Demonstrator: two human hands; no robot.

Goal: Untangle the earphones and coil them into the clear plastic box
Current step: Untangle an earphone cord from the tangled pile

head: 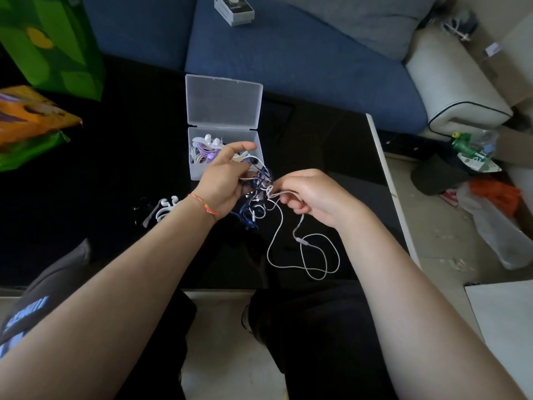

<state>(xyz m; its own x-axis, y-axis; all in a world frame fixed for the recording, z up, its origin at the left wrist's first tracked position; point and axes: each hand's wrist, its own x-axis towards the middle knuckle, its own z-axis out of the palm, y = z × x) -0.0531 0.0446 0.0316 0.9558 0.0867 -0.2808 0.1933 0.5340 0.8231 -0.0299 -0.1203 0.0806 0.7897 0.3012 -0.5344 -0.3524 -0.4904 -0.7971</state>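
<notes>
Surface (115, 168) glossy black w/ white edge. Clear plastic box (225, 111) frosted, holding lilac and white earphones (206, 150). Tangle (258, 192) dark blue, white and pale pink (mixed cords); loose cable (302, 255) white. Wrist bracelet (203, 204) orange-yellow-red. Sofa (302, 53) blue. Bag (52, 44) green, yellow patches.

We find no text we can read with confidence. Pale blue block lettering runs across the dark fabric (31, 310) at lower left, but it is skewed and cut off, and the print on the small grey box (234, 8) on the blue sofa (302, 62) is too small to make out. Markings on the green bottle label (478, 161) on the floor at right are blurred and partly hidden.
</notes>
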